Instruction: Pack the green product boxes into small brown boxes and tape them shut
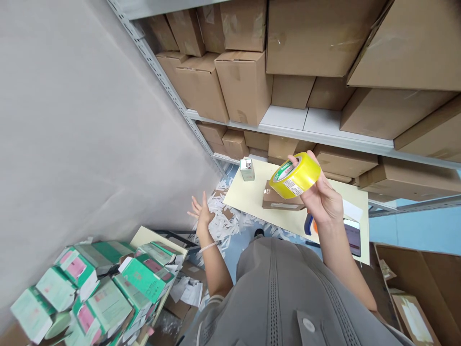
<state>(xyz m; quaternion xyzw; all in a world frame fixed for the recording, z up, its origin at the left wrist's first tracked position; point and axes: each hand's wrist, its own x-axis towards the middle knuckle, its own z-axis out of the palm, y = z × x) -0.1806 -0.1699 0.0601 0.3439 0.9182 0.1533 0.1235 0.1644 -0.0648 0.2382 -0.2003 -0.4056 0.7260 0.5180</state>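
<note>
My right hand [324,199] grips a roll of yellow packing tape [306,175] by its edge, held up over the cream-topped table. Behind and below the roll lies a small cardboard box [270,199], partly hidden by it. My left hand [202,211] is held out empty, fingers spread, off the table's left end and above paper scraps on the floor. A small pale green carton [247,170] stands at the table's back left. Beside my right wrist sits a blue and orange tool [309,224], partly covered, whose kind I cannot make out.
A phone [353,238] rests at the table's [237,192] right end. Shelves [288,125] of cardboard boxes rise behind it. Green and white cartons [104,298] pile up at lower left beside the grey wall [90,120]. White paper strips [230,226] cover the floor. An open carton [425,274] stands lower right.
</note>
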